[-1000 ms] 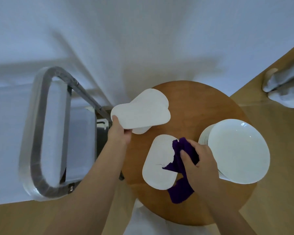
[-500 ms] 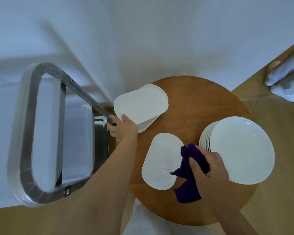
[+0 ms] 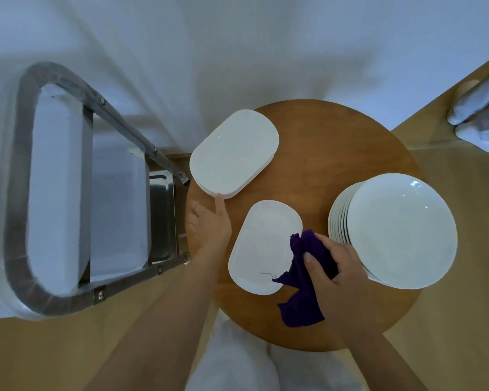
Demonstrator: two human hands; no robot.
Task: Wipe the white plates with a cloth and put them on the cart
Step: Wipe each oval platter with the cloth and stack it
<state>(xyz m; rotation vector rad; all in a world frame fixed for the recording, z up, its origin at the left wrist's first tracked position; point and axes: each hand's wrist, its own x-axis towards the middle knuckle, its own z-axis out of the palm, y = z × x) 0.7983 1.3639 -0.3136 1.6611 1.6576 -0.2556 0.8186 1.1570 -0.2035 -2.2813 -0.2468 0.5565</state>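
- A round wooden desk (image 3: 336,170) stands beside a metal cart (image 3: 20,221).
- The left hand (image 3: 209,224), fingers straight, touches the near edge of the oblong plates (image 3: 233,153).
- The right hand (image 3: 336,266) grips a purple cloth (image 3: 302,283) lying over a single plate (image 3: 263,246).
- The round plates (image 3: 398,230) sit stacked at the right.

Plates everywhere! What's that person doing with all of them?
A person is wiping white plates at a round wooden table. The right hand grips a purple cloth at the edge of a single oblong plate lying on the table. The left hand touches the near edge of a small stack of oblong plates with open fingers. A stack of round plates sits on the right. The metal cart stands to the left, with no plates visible on it.
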